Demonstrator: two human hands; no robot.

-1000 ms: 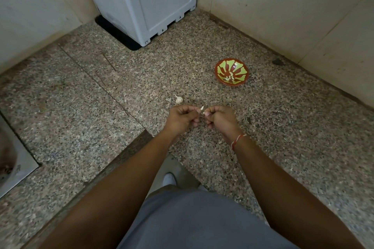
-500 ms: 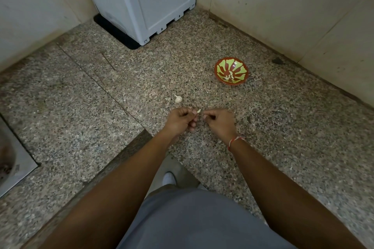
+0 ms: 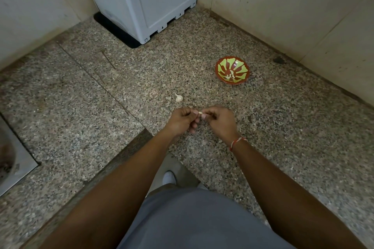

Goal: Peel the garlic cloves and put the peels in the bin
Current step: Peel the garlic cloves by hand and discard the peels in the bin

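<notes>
A small pale garlic clove (image 3: 200,113) is pinched between the fingertips of both hands above the speckled stone counter. My left hand (image 3: 180,121) grips it from the left and my right hand (image 3: 219,121) from the right, fingers curled. A garlic bulb piece (image 3: 179,98) with a short stem lies on the counter just beyond my left hand. Farther back right stands a red and green patterned bowl (image 3: 240,65) with a few peeled cloves (image 3: 229,76) inside.
A grey plastic box (image 3: 145,0) on a black mat fills the back corner. Tiled walls (image 3: 293,6) close the counter at the back and right. A steel sink (image 3: 10,159) sits at the far left edge. The counter's front edge runs diagonally under my forearms.
Both hands stayed close together and shifted slightly, working the clove between the fingertips. The bulb piece and the bowl have not moved.
</notes>
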